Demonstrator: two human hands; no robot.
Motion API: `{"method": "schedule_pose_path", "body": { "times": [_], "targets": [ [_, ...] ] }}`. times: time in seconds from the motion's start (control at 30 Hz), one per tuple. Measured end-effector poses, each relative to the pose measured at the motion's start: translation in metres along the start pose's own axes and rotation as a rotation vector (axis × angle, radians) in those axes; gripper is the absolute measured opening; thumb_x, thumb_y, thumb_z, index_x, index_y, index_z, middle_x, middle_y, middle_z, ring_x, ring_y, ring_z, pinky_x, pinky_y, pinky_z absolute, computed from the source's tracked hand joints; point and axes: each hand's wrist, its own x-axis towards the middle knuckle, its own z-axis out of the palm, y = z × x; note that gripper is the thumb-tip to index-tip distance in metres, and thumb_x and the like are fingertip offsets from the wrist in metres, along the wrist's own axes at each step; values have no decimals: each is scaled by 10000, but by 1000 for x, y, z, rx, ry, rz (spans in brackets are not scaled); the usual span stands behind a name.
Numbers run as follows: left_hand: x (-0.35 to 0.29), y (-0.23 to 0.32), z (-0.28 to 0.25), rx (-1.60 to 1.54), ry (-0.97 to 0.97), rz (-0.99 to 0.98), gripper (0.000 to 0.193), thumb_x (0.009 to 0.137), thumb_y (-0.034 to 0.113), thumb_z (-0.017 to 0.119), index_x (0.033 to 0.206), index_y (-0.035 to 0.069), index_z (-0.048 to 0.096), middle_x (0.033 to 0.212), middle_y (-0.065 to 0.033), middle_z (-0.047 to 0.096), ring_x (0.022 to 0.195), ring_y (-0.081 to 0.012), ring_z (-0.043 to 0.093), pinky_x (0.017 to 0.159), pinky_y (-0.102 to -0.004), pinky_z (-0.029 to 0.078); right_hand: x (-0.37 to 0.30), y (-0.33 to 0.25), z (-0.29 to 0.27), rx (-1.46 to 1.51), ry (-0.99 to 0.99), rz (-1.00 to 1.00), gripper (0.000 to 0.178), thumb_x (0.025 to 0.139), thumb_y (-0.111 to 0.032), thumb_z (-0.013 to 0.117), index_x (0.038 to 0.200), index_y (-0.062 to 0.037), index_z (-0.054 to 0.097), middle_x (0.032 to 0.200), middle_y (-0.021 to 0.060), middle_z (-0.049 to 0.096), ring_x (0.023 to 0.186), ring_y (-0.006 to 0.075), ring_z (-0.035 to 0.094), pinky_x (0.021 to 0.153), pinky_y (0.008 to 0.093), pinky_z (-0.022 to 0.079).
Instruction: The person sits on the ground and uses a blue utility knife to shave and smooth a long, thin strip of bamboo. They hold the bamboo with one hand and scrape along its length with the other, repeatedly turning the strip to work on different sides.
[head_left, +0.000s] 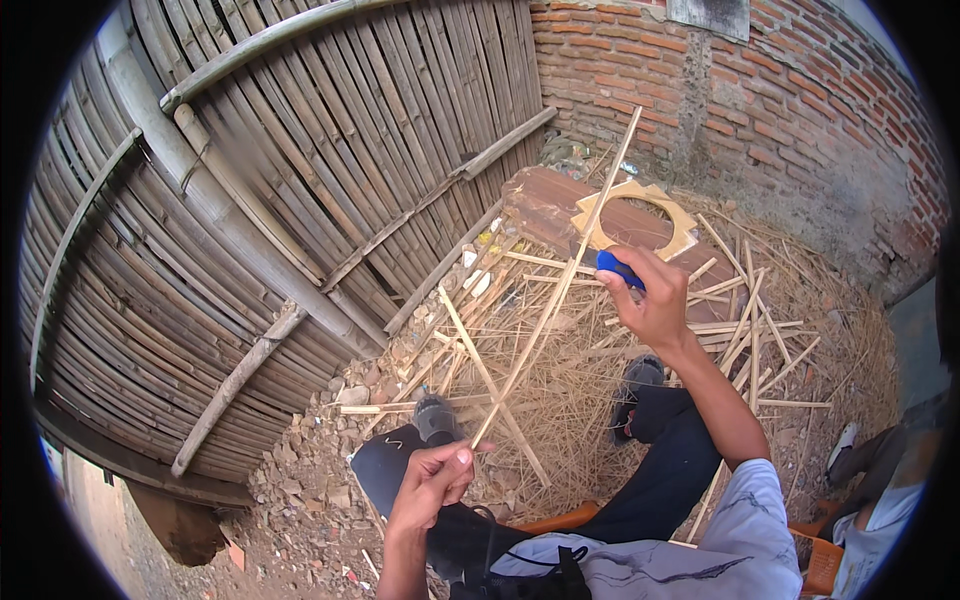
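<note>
My left hand [430, 485] is closed, pinching the lower end of a long, thin bamboo strip [601, 200]. The strip slants up and away to the right, over the litter on the ground. In my right hand [655, 305] is a knife with a blue handle [620, 269], fingers wrapped round it. Its short dark blade points left and lies at the strip, about midway along; whether it cuts into the strip I cannot tell. Below the held strip, another pale strip [470, 335] crosses it on the ground.
Shavings [560, 420] and several cut strips [750, 340] litter the ground between my feet. Beyond lies a brown board [540, 205] bearing a yellowish panel with a round hole [685, 232]. A bamboo wall [330, 150] stands left, a brick wall [620, 60] behind. Another person's leg [868, 460] shows at right.
</note>
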Motion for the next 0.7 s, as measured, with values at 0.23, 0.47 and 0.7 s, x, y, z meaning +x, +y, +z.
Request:
{"method": "schedule_pose_path", "body": {
  "times": [0.23,0.47,0.7],
  "targets": [
    [9,-12,-7,-103,-90,-90,329,1097,191,685,1295,-67,737,672,27,532,514,-26,368,462,-231,262,-1,-4,-2,-11,-35,15,298,964,-265,829,1089,0,773,869,128,766,690,269,756,590,364,575],
    [5,-10,11,523,259,530,295,1054,151,741,1260,-58,773,734,0,616,549,-21,420,491,-208,292,-1,2,1,-18,-29,38,297,966,-260,825,1096,3,772,899,139,778,701,272,761,597,363,580],
    [7,-16,-17,-281,-168,-274,412,1114,254,650,1290,-115,700,646,35,468,492,-38,323,454,-230,245,0,-4,-3,-12,-50,30,300,971,-263,819,1104,2,774,920,144,784,706,270,763,599,359,581]
  ]
}}
